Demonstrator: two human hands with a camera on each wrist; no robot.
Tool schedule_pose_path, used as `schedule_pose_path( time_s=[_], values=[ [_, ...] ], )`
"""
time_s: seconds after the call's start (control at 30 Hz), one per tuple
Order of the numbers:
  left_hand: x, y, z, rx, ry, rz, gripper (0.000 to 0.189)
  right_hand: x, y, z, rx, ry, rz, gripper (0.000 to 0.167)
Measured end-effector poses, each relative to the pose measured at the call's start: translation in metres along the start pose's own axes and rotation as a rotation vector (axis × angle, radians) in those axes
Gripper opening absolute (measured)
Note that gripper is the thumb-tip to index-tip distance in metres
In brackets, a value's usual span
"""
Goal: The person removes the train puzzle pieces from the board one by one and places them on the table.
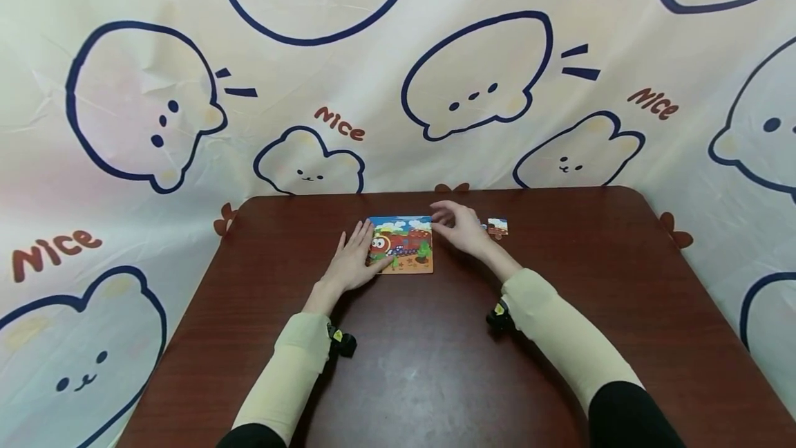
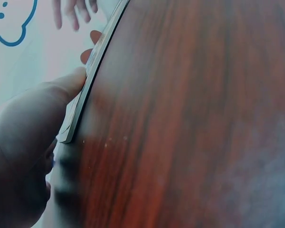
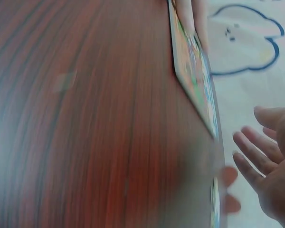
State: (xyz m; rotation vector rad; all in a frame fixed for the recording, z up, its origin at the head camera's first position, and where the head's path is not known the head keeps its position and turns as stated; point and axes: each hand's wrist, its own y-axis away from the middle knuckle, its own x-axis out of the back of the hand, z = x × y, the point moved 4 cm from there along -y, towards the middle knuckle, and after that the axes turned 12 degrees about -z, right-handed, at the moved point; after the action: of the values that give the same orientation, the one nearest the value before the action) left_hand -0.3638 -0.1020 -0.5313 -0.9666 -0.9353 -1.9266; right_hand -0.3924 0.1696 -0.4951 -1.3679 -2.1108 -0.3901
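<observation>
A colourful jigsaw puzzle (image 1: 410,263) lies flat in its tray near the far edge of the table, with a red cartoon vehicle, green plants and a blue sky on it. My left hand (image 1: 352,265) rests on its left side, fingers straight and thumb across the lower left part. In the left wrist view that thumb (image 2: 69,85) touches the board's edge. Beside the upper right corner hovers my right hand (image 1: 459,228); in the right wrist view its loosely bent fingers (image 3: 259,149) are apart, with nothing between them.
Loose puzzle pieces (image 1: 497,227) lie just right of my right hand, partly hidden behind it. The brown table (image 1: 423,365) ends at a printed cloth backdrop (image 1: 385,88) close behind the puzzle. Each wrist wears a small black camera.
</observation>
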Motion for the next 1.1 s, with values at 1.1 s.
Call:
schedule_pose_path(
  time_s=[1.1],
  values=[
    [-0.001, -0.002, -0.006, 0.031, -0.004, 0.001, 0.106, -0.072, -0.054, -0.033, -0.078, 0.180, -0.164, 0.045]
  ],
)
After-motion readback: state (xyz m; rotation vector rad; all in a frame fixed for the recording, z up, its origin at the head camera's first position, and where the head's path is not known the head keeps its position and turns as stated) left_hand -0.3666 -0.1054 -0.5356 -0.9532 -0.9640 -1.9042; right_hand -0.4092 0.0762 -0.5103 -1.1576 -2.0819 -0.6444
